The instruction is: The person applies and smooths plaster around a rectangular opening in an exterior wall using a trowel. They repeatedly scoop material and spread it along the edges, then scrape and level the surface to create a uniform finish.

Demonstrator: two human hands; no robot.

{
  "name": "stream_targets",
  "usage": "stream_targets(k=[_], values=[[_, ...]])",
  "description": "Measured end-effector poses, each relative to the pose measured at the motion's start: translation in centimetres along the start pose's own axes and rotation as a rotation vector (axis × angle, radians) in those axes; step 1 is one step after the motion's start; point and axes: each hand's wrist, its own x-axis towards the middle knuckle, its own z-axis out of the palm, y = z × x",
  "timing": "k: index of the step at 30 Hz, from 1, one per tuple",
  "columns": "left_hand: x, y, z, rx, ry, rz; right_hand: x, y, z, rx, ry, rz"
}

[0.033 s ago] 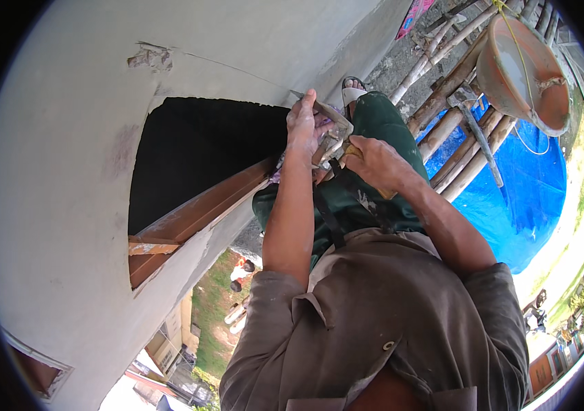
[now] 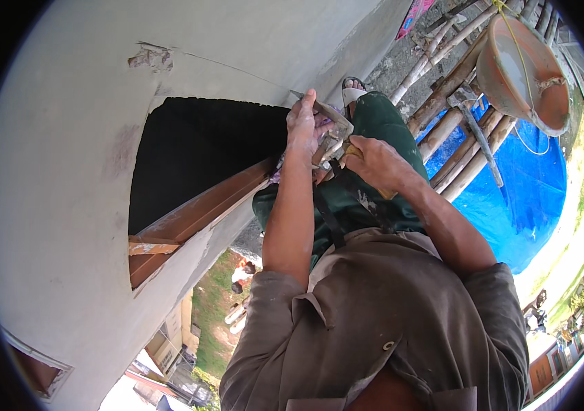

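My right hand (image 2: 380, 166) is wrapped round the yellowish wooden handle of a trowel (image 2: 336, 122), close in front of my green trousers. The trowel's grey, plaster-smeared blade points up and left toward the wall. At the blade my left hand (image 2: 301, 127) is closed, fingers and thumb on the metal and dusted with pale powder. Part of the blade is hidden behind the left fingers. Beside my left forearm lies the dark window opening (image 2: 210, 161) with its reddish-brown wooden frame (image 2: 203, 212).
A plastered grey wall (image 2: 66, 171) fills the left. At right, an orange basin (image 2: 501, 75) hangs by a yellow cord beside scaffold poles (image 2: 443, 103). A hammer (image 2: 480, 137) rests across the poles, above a blue tarp (image 2: 525, 198). Far below at left is another person (image 2: 242, 272) on grass.
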Motion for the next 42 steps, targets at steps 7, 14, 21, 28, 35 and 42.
stream_targets(k=[7, 14, 21, 28, 35, 42], values=[[0.2, 0.6, 0.0, 0.004, 0.016, 0.032, -0.4, -1.0, -0.8, -0.025, -0.002, -0.014], [-0.7, 1.4, 0.8, -0.005, 0.001, 0.047, -0.7, -1.3, -1.3, -0.021, 0.009, -0.030], [-1.0, 1.7, 0.4, 0.012, -0.002, 0.049, -1.5, -2.3, -1.8, -0.028, -0.004, -0.019], [-4.0, 2.6, 0.2, 0.021, 0.044, 0.078, -3.1, -3.2, -2.0, -0.033, -0.046, -0.040], [-1.4, 1.3, 0.0, 0.095, -0.038, 0.047, -2.5, -0.7, 0.2, -0.011, 0.102, -0.065], [0.8, 1.1, -0.4, 0.130, -0.009, -0.006, -0.8, -0.2, 0.5, -0.004, 0.092, -0.026]])
